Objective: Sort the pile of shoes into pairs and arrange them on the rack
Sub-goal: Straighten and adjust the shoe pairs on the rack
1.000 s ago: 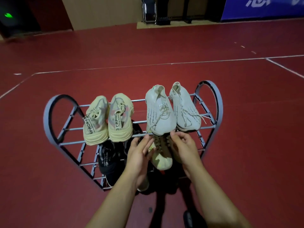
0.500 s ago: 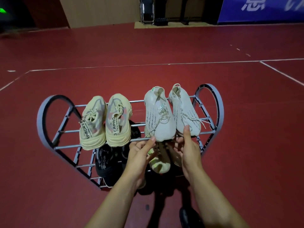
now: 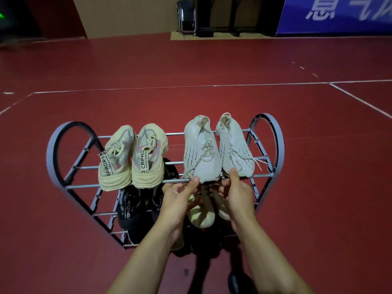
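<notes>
A grey metal rack (image 3: 51,153) with heart-shaped ends stands on the red floor. On its top shelf a beige pair (image 3: 148,158) sits at the left and a white knit pair at the right. My left hand (image 3: 178,200) pinches the toe of the left white shoe (image 3: 201,151), thumb on top. My right hand (image 3: 237,194) pinches the toe of the right white shoe (image 3: 235,145) the same way. On the lower shelf lie a black pair (image 3: 131,211) and a pale yellow pair (image 3: 201,217), partly hidden by my hands.
Red floor with white lines surrounds the rack. A dark shoe-like object (image 3: 239,281) lies on the floor by my right forearm. Far back stand a folding chair (image 3: 186,18) and a blue banner (image 3: 339,13).
Both hands rose from just below the front bar to the toes of the white pair. My right thumb went onto the right shoe first, then my left thumb onto the left shoe.
</notes>
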A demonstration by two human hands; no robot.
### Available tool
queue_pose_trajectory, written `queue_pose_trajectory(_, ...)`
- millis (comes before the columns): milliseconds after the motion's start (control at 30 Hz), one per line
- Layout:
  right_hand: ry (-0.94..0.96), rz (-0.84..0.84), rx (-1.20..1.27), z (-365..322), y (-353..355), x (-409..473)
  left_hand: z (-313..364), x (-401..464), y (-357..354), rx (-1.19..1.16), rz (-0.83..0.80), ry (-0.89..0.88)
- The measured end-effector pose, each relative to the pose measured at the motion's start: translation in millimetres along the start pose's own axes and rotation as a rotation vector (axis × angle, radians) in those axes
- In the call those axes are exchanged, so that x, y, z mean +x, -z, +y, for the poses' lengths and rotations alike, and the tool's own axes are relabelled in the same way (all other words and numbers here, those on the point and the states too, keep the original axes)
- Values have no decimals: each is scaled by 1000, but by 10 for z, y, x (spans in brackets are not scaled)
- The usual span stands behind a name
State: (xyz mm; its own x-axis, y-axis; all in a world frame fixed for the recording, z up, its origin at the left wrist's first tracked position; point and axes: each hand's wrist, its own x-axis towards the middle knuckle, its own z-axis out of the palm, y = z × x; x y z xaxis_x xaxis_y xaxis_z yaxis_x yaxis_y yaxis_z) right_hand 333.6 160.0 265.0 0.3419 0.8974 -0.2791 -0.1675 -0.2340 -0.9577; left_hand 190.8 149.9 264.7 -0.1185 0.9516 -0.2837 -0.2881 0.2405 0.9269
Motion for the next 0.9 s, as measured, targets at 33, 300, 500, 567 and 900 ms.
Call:
queue_pose_trajectory(33,-7,-6,-4,-6,-1,-6,7,-6,-5,-12,-9,6)
queue_pose_trajectory(300,99,104,-120,-198,234,-3,42,-181,-20,43,-15,75)
queue_pose_trajectory(500,185,38,-80,-190,206,-113,91,-332,-90,127,-44,42)
queue_pose_trajectory(567,206,18,-103,-166,157,-163,125,-369,-153,141,-43,15)
queue_pose_trajectory(900,407,-167,-123,-156,51,-486,451,-443,-374,91,-106,-146)
